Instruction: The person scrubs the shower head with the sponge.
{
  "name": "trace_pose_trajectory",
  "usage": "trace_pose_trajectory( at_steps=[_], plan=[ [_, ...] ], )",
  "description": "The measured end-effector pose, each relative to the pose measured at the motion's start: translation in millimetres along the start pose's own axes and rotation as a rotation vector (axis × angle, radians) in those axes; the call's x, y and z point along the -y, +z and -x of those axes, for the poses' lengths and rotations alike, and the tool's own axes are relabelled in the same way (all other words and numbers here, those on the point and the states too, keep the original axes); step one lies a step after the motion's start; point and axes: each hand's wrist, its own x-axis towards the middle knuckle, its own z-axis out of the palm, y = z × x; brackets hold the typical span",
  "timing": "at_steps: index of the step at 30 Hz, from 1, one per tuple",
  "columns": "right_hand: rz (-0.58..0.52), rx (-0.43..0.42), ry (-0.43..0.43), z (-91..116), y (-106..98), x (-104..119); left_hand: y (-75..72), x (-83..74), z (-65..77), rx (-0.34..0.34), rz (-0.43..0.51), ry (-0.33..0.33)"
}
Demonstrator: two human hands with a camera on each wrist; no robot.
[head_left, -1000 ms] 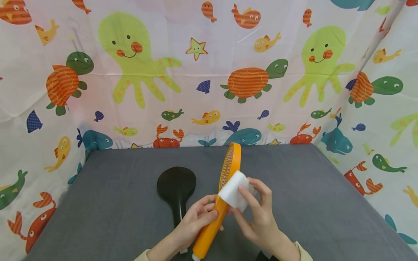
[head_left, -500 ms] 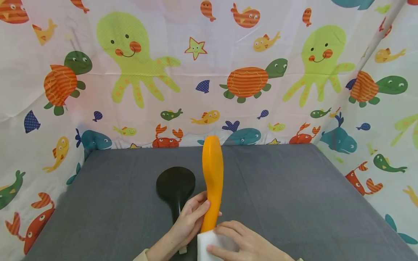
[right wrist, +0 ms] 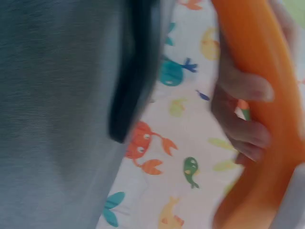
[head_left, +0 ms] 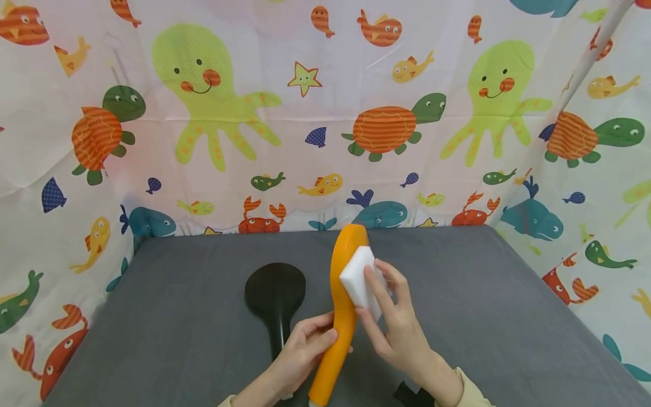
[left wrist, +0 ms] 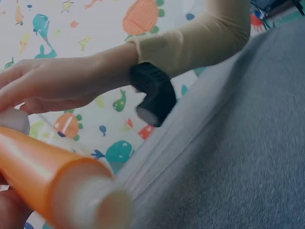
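An orange handheld shower head (head_left: 347,249) is held tilted over the table, its smooth back showing. My left hand (head_left: 304,351) grips it round the handle, and in the right wrist view the curled fingers (right wrist: 248,88) lie against the orange handle. A white sponge block (head_left: 360,278) is pinched in my right hand (head_left: 402,325), pressed along the right side of the head near the neck. In the left wrist view the handle's pale hollow end (left wrist: 112,210) points toward the camera, while the sponge (left wrist: 15,119) shows partly behind the handle.
A black handheld shower head (head_left: 274,291) lies on the grey table (head_left: 483,294), left of the orange one, its handle partly behind my left hand. Printed sea-animal curtains (head_left: 325,152) stand at the back and sides. A black wrist camera (left wrist: 155,93) sits on the right forearm.
The shower head has turned from its nozzle side to its back. The sponge went down to the handle's lower end, then came back up to the head. The left hand keeps hold.
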Motion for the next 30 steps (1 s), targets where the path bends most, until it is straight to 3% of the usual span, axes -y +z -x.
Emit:
trace_pose_trajectory(
  at_steps=[5, 12, 14, 16, 18, 20, 22, 24, 26, 30],
  plan=[
    [0.014, 0.122, -0.149, 20.3, 2.0, 12.8, -2.9, 0.4, 0.8, 0.019, 0.014, 0.065],
    [-0.031, 0.455, -0.390, 45.5, -1.6, 29.5, -5.9, -4.5, -0.7, -0.050, 0.185, -0.001],
    [-0.040, 0.495, -0.448, 45.9, -3.6, 28.1, -5.5, -4.9, -0.9, -0.048, 0.203, -0.016],
    [-0.040, 0.429, -0.470, 40.4, -3.3, 21.9, -5.0, -5.3, -1.2, -0.061, 0.178, -0.020],
    [-0.022, 0.295, -0.431, 30.9, -1.2, 13.9, -4.2, -6.7, -1.3, -0.071, 0.148, -0.021],
    [-0.008, 0.156, -0.310, 20.4, 1.6, 6.6, -3.7, -7.2, -1.7, -0.071, 0.125, -0.019],
    [0.012, 0.084, -0.162, 11.5, 3.5, 2.2, -3.1, -7.6, -2.0, -0.069, 0.103, -0.010],
    [0.019, 0.063, -0.044, 6.9, 5.0, 2.0, -2.6, -7.8, -2.4, -0.065, 0.100, -0.003],
    [0.008, 0.078, -0.012, 6.6, 6.1, 4.8, -2.8, -7.7, -2.9, -0.075, 0.099, 0.011],
    [-0.021, 0.188, -0.149, 16.6, 7.0, 16.4, -6.2, -9.0, -3.4, -0.133, 0.121, 0.045]
  ],
)
